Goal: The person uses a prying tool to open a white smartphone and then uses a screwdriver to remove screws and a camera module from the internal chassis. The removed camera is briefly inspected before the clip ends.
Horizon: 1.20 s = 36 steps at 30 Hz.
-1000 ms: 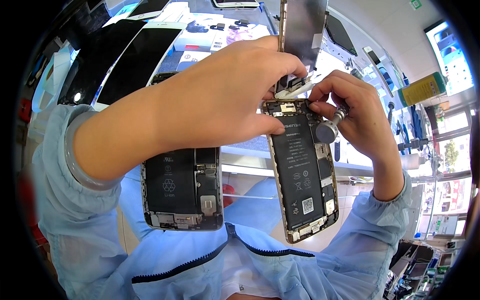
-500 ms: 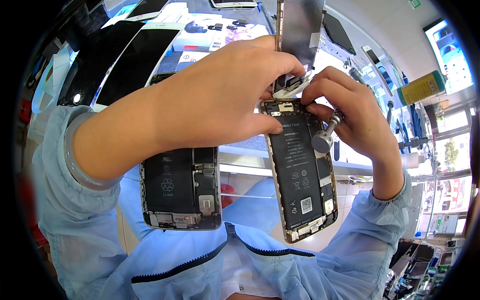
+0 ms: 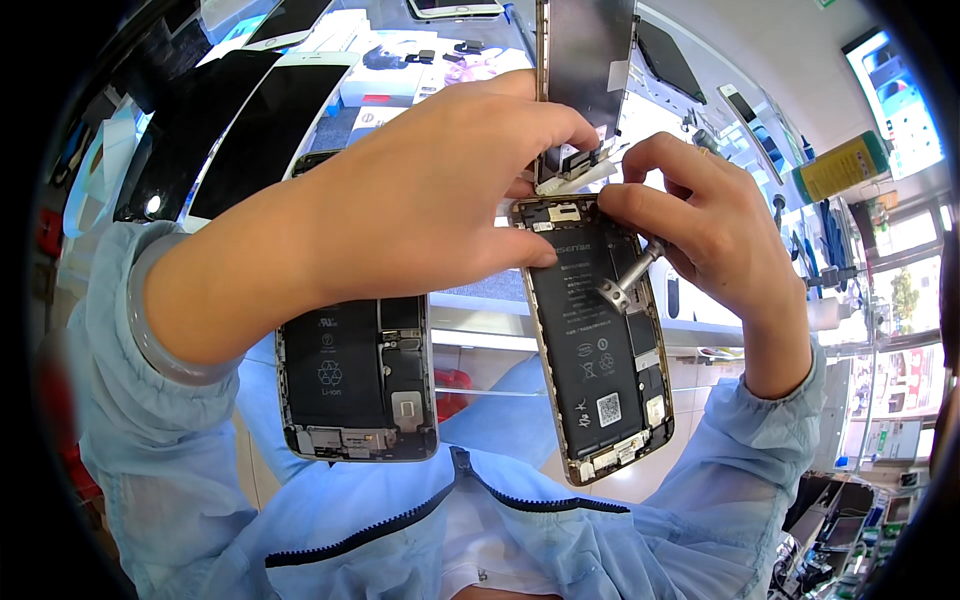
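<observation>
counter (image 3: 480, 310): glass top, pale edge runs across mid-frame under both phones.
sleeves (image 3: 160, 450): light blue jacket, zip at lower centre, both forearms come up from the bottom edge.
dark screen panels (image 3: 230, 130): two lying flat on the counter, upper left, side by side.
left hand (image 3: 400, 200): reaches across from the left; grip closed, thumb on the upper left of the open phone's battery, fingers curled over the top edge where the lifted screen meets the body.
right hand (image 3: 710, 230): grip closed around a small screwdriver, fingertips at the white flex cables.
open phone (image 3: 595, 340): held up between both hands, centre-right, tilted, gold frame, black battery and board exposed.
second open phone (image 3: 358, 375): back shell with battery, lower left of the held one, partly under the left wrist; resting or not, cannot tell.
lifted screen (image 3: 590, 60): stands upright off the top end of the open phone, back side showing.
yellow bottle (image 3: 840, 168): far right, well apart.
screwdriver (image 3: 630, 280): metal, knurled cap toward the battery, tip hidden by fingers.
flex cables (image 3: 580, 170): white, between screen and body, just under the left fingertips.
</observation>
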### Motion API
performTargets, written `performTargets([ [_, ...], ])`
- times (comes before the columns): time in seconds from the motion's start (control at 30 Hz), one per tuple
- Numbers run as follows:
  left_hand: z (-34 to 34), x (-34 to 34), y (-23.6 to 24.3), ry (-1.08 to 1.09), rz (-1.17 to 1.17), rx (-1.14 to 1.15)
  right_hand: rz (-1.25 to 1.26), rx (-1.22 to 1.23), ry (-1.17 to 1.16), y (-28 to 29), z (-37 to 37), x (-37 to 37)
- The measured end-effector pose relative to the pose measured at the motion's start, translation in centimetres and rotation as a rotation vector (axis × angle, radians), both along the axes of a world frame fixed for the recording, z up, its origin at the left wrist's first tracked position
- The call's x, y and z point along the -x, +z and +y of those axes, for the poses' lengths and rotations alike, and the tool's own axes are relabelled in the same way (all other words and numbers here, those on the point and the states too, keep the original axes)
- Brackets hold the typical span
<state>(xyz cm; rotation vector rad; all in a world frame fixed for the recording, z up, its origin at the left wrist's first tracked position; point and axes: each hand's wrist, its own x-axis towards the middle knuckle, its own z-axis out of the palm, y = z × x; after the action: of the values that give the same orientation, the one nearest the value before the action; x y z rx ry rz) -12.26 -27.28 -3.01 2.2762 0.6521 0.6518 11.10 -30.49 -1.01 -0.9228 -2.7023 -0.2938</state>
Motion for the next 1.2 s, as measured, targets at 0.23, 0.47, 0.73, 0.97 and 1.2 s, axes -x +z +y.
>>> performTargets([
  [0.23,0.01,-0.1,-0.04,-0.004,-0.011,0.001,-0.031,-0.045,0.039,-0.13,0.19,0.15],
  [0.47,0.13,-0.02,-0.14,-0.016,-0.014,0.0,-0.051,-0.012,0.017,-0.05,-0.22,0.29],
  [0.73,0.15,-0.05,-0.03,-0.024,-0.005,0.003,0.074,-0.123,0.099,-0.7,-0.12,0.19],
  [0.97,-0.04,-0.07,-0.06,-0.02,-0.025,-0.007,0.088,-0.01,0.098,-0.34,-0.38,-0.21],
  [1.2,0.19,0.03,-0.31,-0.018,-0.036,-0.001,0.109,-0.076,0.138,-0.25,-0.46,-0.02],
])
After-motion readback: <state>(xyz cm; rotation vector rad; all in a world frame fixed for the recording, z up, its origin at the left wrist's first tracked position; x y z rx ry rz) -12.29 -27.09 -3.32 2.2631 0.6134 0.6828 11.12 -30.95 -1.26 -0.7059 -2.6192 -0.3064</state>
